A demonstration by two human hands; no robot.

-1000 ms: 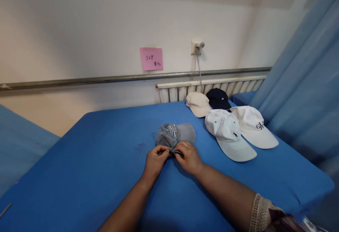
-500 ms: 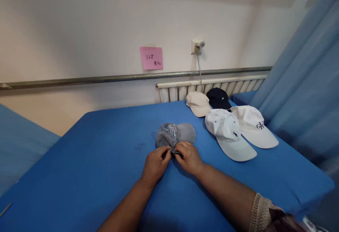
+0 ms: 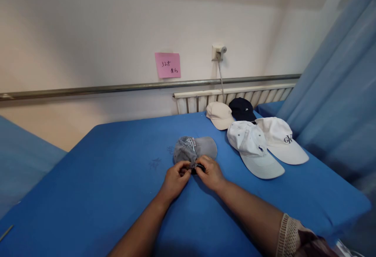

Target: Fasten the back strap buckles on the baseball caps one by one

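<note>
A grey baseball cap [image 3: 185,148] with white lettering lies on the blue-covered table [image 3: 117,178], its brim pointing right. Both of my hands pinch its near edge, close together. My left hand [image 3: 174,180] is closed on the edge from the left, thumb against fingers. From the right, my right hand [image 3: 210,174] grips the same edge, with a dark bit of the cap showing between the fingers. My fingertips partly cover the cap's near side.
To the right sit a pale blue cap [image 3: 248,139], a white cap [image 3: 282,139], a beige cap [image 3: 219,115] and a navy cap [image 3: 242,109]. Behind are a radiator [image 3: 192,103], a metal rail [image 3: 117,87] and a pink note [image 3: 168,65]. A blue curtain [image 3: 337,92] hangs at right.
My fingers have shifted slightly on the grey cap's near edge, and more of its dark part shows by my right fingers. The other caps have stayed put.
</note>
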